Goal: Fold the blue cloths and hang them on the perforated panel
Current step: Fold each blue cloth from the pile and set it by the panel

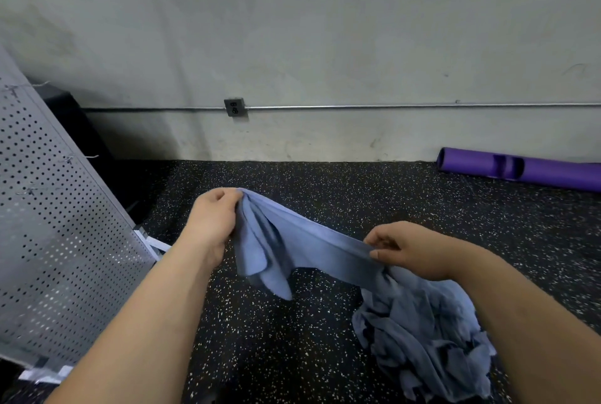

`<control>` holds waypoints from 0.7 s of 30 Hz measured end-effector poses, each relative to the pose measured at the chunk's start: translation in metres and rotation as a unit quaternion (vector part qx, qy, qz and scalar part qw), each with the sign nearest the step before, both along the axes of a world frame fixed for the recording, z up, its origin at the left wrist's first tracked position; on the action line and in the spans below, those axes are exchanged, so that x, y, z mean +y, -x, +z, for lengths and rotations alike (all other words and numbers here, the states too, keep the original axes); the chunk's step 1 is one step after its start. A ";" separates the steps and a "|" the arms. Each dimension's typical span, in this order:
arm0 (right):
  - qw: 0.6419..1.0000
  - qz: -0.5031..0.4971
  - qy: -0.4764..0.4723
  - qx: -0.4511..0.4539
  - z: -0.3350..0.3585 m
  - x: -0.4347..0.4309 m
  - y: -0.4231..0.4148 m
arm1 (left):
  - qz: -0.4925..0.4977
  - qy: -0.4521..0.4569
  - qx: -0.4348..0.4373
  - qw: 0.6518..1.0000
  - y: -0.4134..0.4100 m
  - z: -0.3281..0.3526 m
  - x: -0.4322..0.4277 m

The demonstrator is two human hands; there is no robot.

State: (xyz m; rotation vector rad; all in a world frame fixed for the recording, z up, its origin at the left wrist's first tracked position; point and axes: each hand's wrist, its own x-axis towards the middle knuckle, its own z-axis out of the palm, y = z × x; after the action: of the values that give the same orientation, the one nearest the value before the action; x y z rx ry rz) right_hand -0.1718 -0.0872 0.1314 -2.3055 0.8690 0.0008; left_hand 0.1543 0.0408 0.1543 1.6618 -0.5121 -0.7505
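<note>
A blue cloth [292,246] is stretched in the air between my two hands above the speckled floor. My left hand [213,218] grips its bunched upper end, and loose folds hang down below that hand. My right hand [406,249] pinches the cloth's other end between thumb and fingers. Below my right hand a crumpled pile of blue cloths [426,338] lies on the floor. The grey perforated panel [48,224] leans at the left, with a few thin strings tied on it and no cloth on it.
The dark speckled floor [292,355] runs up to a pale wall [325,46] with an outlet box [234,107] and a metal conduit. A rolled purple mat [520,169] lies by the wall at right. A dark box stands behind the panel.
</note>
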 end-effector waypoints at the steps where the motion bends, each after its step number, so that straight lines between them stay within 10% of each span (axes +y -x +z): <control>1: 0.999 0.009 0.023 0.026 -0.002 -0.001 0.001 | 0.007 0.007 0.006 1.000 -0.002 -0.001 0.001; 13: 0.969 -0.210 0.123 -0.028 -0.003 -0.020 0.037 | 0.195 0.063 0.061 0.977 -0.028 -0.001 0.011; 21: 0.915 -0.268 0.001 -0.302 0.015 -0.006 0.018 | 0.051 0.062 0.126 0.989 -0.007 -0.002 -0.003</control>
State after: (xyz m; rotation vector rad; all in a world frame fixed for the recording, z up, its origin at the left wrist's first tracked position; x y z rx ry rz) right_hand -0.1896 -0.0934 0.1466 -1.8139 1.1134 -0.8969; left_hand 0.1615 0.0378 0.1522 1.4405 -0.2867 -0.8230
